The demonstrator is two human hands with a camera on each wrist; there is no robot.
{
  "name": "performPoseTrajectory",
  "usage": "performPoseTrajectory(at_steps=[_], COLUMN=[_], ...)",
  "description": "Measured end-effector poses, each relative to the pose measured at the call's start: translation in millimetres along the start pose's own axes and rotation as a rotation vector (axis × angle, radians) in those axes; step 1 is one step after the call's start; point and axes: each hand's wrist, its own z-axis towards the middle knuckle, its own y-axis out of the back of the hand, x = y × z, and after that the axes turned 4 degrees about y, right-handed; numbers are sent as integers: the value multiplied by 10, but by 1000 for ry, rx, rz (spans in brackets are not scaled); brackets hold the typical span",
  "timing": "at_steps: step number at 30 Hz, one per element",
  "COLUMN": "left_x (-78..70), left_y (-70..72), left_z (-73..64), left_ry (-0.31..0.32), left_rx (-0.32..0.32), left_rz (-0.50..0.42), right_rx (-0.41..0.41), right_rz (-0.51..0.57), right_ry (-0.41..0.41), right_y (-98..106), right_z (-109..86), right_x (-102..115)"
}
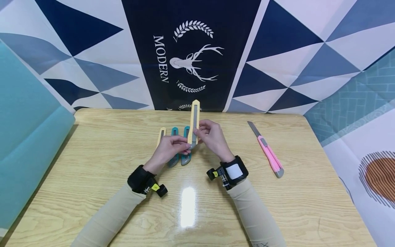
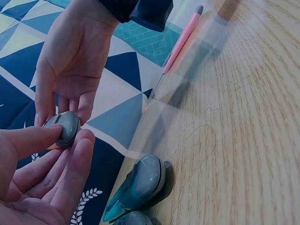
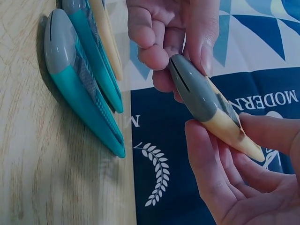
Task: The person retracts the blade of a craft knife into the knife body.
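A yellow utility knife (image 1: 193, 120) with a grey end cap (image 3: 192, 86) is held up over the table, tip pointing away from me; no blade shows past its tip. My left hand (image 1: 169, 148) pinches it at the grey cap between thumb and fingers. Higher along the body, my right hand (image 1: 215, 140) grips it, the thumb close by the grey slider (image 3: 228, 108). Below and beside the left hand lie two teal utility knives (image 3: 70, 86) (image 1: 174, 131). Another yellow utility knife (image 1: 162, 133) lies left of them, partly hidden by that hand.
On the right of the wooden table (image 1: 308, 206) a pink utility knife (image 1: 270, 154) lies with its blade extended toward the back. A patterned sheet (image 1: 191, 61) rises behind the table's far edge. A light blue panel (image 1: 27, 137) stands along the left side.
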Motion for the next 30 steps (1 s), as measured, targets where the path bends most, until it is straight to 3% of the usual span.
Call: performPoseTrajectory(at_steps=[2, 10, 18, 24, 30], left_x=[1, -27, 35, 38, 30], left_y=[-3, -14, -4, 3, 5], left_z=[3, -12, 7, 8, 8], left_ry=[6, 41, 29, 18, 10], left_rx=[1, 9, 28, 47, 66], left_rz=[9, 28, 41, 49, 42], right_rx=[-5, -40, -92, -76, 21], right_rz=[17, 24, -6, -112, -284], right_ry=[-6, -37, -105, -191, -297], right_y=[2, 8, 76, 111, 103], right_z=[-6, 61, 94, 96, 91], right_x=[17, -260, -412, -509, -596])
